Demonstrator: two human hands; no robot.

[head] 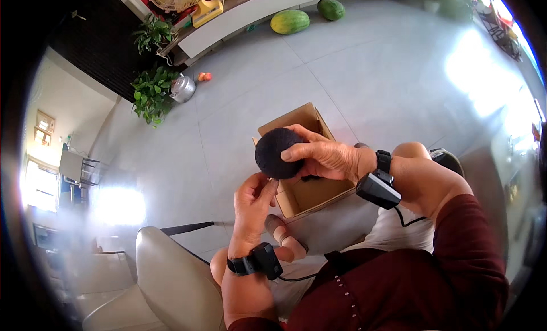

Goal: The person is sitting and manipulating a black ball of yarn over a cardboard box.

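Observation:
A black, rough-surfaced round object (275, 153) is gripped in my right hand (327, 158), with the thumb lying across its face. At its lower edge are the pinched thumb and fingertips of my left hand (255, 198). Whether they hold the object's rim or something small cannot be told. Below both hands an open cardboard box (318, 196) stands on the floor between my feet. My hands and the round object hide part of it. Something dark shows inside the box, mostly covered by my right hand.
A beige padded seat (175, 275) is at my left. On the tiled floor (248, 100) ahead are a metal kettle (183, 88), small red fruits (204, 76), a leafy plant (154, 91) and two large green melons (289, 22) (330, 9) by a low white cabinet (239, 25).

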